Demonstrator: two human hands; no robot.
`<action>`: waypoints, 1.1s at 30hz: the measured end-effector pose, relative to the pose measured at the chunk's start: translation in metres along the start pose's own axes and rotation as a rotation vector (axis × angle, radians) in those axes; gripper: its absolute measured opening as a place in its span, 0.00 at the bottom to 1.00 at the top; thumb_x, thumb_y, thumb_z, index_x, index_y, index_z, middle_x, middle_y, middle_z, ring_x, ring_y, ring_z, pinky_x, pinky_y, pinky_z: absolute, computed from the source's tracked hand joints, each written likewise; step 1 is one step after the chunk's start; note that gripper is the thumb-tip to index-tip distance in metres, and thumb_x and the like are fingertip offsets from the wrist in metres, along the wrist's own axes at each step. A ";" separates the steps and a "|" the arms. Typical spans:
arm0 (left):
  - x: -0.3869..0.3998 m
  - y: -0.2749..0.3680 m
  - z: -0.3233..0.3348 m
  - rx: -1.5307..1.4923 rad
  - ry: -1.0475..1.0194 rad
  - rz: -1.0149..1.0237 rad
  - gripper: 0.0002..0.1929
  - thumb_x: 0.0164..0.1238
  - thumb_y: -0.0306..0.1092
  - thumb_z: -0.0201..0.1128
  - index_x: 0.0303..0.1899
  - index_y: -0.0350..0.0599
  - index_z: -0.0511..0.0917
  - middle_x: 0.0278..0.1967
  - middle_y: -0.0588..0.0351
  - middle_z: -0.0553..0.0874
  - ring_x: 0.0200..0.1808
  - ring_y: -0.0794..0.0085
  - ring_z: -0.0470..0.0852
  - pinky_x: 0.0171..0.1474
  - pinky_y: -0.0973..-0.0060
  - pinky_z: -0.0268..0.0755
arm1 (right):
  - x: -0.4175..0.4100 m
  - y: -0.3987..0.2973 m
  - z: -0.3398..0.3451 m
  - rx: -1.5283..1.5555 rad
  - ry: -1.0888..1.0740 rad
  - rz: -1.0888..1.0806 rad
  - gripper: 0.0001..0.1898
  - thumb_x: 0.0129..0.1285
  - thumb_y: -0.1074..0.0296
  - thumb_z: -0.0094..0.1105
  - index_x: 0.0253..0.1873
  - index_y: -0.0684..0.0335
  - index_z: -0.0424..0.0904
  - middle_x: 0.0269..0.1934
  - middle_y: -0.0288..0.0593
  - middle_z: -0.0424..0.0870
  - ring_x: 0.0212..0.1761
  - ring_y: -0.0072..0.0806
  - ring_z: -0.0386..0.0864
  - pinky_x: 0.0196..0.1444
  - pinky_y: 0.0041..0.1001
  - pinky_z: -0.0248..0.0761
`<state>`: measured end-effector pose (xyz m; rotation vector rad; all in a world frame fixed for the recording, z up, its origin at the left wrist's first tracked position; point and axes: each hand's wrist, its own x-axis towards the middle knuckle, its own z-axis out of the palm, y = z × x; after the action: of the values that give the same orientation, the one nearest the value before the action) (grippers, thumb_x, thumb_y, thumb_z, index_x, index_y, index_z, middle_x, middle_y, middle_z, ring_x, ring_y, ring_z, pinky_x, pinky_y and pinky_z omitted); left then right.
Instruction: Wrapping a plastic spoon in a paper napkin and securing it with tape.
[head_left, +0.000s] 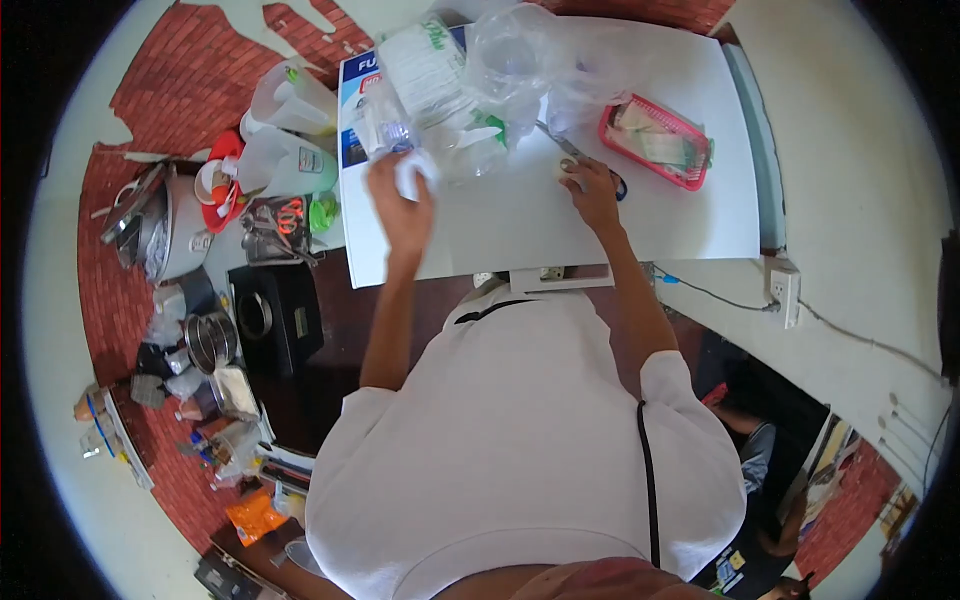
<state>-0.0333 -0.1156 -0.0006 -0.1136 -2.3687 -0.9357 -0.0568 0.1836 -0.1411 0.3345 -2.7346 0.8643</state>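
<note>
My left hand (401, 206), slightly blurred, holds a small white item (412, 171), perhaps paper or a cap, over the left part of the white table (495, 232). Just beyond it lies a clear plastic pack (386, 124). My right hand (595, 191) is at a small, pale round item (566, 166), its fingertips on it; whether it grips the item I cannot tell. Scissors (561, 141) with dark handles lie partly under that hand, blades pointing away to the left. To their right, a pink plastic basket (701, 171) holds paper or packets.
Large clear plastic bags (514, 56) and a white wrapped pack (424, 71) stand at the table's far side. Left are plastic pitchers (281, 161), a tray of utensils (277, 232) and a large pot (184, 225). Another person's arm (731, 416) shows at lower right, near a wall outlet (785, 289).
</note>
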 end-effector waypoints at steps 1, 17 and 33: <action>-0.017 0.019 0.008 -0.092 -0.061 -0.030 0.17 0.57 0.21 0.62 0.50 0.39 0.77 0.47 0.44 0.78 0.52 0.50 0.75 0.59 0.59 0.66 | 0.001 -0.009 -0.005 0.277 -0.029 0.125 0.15 0.58 0.65 0.69 0.50 0.57 0.83 0.47 0.42 0.83 0.52 0.33 0.77 0.55 0.35 0.66; -0.041 0.057 0.079 -0.871 -0.360 -0.470 0.14 0.68 0.21 0.61 0.54 0.35 0.79 0.45 0.54 0.85 0.44 0.75 0.83 0.48 0.79 0.76 | -0.001 -0.097 -0.071 1.301 -0.252 0.434 0.16 0.70 0.67 0.58 0.57 0.69 0.80 0.39 0.40 0.86 0.41 0.20 0.80 0.45 0.21 0.69; -0.043 0.059 0.064 -1.011 -0.273 -0.612 0.14 0.72 0.30 0.61 0.53 0.31 0.77 0.43 0.52 0.86 0.43 0.75 0.83 0.45 0.78 0.77 | 0.002 -0.137 -0.070 1.486 -0.197 0.564 0.15 0.66 0.72 0.52 0.53 0.72 0.80 0.33 0.39 0.80 0.31 0.23 0.74 0.37 0.23 0.66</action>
<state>-0.0121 -0.0243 -0.0265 0.1158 -1.9208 -2.4713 -0.0070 0.1151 -0.0129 -0.1626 -1.7240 2.9666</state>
